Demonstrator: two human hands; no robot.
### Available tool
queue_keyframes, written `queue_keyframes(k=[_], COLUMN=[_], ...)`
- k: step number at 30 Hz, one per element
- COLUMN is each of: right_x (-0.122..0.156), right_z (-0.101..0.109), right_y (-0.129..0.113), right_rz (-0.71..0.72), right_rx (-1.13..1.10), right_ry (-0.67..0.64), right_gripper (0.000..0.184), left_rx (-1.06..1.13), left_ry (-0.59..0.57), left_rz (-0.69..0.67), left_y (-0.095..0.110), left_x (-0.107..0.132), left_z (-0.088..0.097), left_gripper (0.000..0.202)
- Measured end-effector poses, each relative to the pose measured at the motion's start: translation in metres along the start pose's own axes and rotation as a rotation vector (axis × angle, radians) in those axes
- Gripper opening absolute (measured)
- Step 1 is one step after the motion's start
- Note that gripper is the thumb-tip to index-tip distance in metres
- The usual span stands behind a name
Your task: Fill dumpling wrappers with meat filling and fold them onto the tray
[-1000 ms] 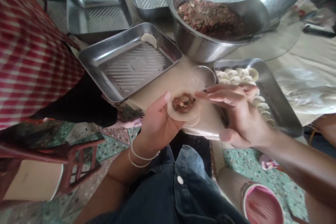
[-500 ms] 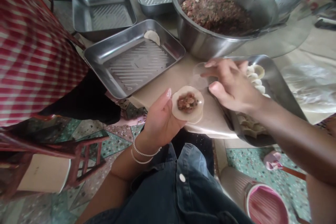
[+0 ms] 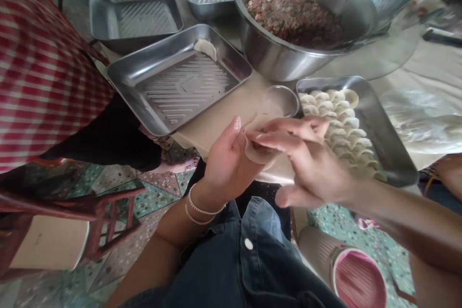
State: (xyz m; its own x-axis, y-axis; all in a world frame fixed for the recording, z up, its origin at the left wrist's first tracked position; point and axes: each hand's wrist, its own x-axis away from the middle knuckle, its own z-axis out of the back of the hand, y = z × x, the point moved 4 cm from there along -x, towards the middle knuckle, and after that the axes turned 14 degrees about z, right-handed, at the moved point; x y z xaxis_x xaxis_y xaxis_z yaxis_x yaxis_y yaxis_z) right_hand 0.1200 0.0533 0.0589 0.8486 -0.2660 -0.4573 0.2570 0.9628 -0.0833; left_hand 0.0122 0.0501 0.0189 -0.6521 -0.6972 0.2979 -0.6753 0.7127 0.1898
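Observation:
My left hand [image 3: 225, 166] cups a round dumpling wrapper [image 3: 258, 151] from below, thumb up along its left edge. Across the wrapper's top lies my right hand [image 3: 306, 163], fingers stretched out and touching it, so the meat filling is hidden. Just beyond the hands stands a small clear bowl [image 3: 279, 101]. To the right a steel tray [image 3: 393, 149] holds rows of folded dumplings [image 3: 342, 120]. A big steel bowl [image 3: 274, 60] of minced meat filling [image 3: 294, 17] sits behind.
A steel tray [image 3: 144, 86] with one dumpling [image 3: 205, 48] lies at left centre, two more trays [image 3: 133, 7] behind it. A person in a red checked garment [image 3: 43, 72] stands at left. A wooden stool [image 3: 108, 216] and a pink-lidded bin [image 3: 357, 279] are on the floor.
My right hand has come back from the small clear bowl and now lies over the wrapper, covering the filling. The left hand has stayed put with the wrapper.

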Motion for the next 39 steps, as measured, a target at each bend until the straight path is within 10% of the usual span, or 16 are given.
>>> queue_keyframes(k=[18,29,39], right_x=[0.048,0.060,0.048], right_z=[0.012,0.023,0.027], right_y=[-0.032,-0.028,-0.014], right_rz=[0.277,0.191,-0.084], right_rx=[0.191,0.517,0.343], right_ry=[0.161,0.243,0.341], right_gripper=[0.026,0.018,0.023], left_rx=[-0.099,-0.083,-0.342], left_ry=[-0.026,-0.029,-0.045], left_rz=[0.202,0.273,0.100], left_y=[-0.010,-0.019,-0.024], left_x=[0.004,0.000,0.005], left_z=[0.002,-0.006,-0.005], left_gripper=[0.060,0.055,0.046])
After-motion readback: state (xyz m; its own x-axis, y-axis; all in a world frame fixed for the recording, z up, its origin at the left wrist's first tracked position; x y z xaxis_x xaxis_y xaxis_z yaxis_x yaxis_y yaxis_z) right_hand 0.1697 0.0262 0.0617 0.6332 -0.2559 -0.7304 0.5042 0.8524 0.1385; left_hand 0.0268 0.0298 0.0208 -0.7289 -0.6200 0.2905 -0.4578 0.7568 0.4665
